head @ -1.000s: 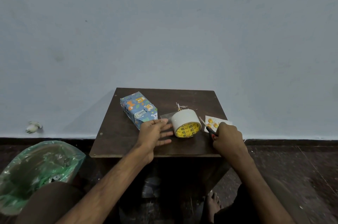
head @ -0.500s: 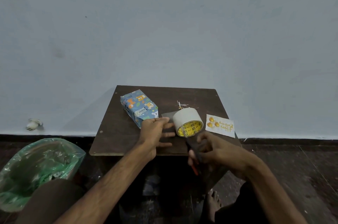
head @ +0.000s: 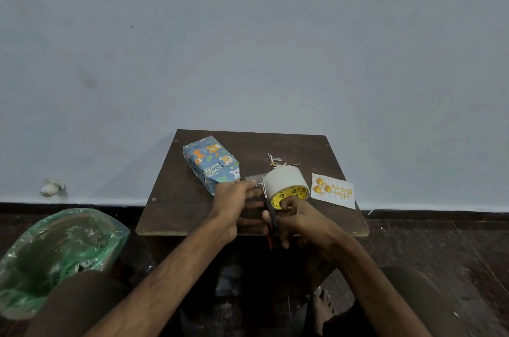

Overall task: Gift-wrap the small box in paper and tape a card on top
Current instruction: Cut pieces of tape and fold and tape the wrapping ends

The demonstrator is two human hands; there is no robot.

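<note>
Blue paper printed with bears and leaves covers the small box (head: 210, 163), which lies on the dark wooden surface (head: 187, 207) to the left of the tape roll (head: 283, 179) and a little behind it, near but not touching. The roll lies on its side with its yellow core facing the person. A clear strip of tape (head: 254, 178) runs from the roll's left side to the left hand (head: 234, 196), whose grip is closed on the strip's free end between the thumb and the fingers, just left of the roll. The right hand (head: 300, 222) is directly in front of the roll, its grip curled round the handles of the scissors (head: 272, 222). The blades point up towards the strip at the roll's left edge; whether they touch it cannot be told. The card (head: 332, 191), white with three orange shapes and gold lettering, lies flat just right of the roll at the surface's right edge. Thin paper scraps (head: 276, 160) lie right behind the roll. Far to the roll's left, down on the floor, is a green bag (head: 55, 248), and behind the roll rises a pale wall (head: 248, 47). A bare foot (head: 322, 306) shows on the floor well in front of the roll.
</note>
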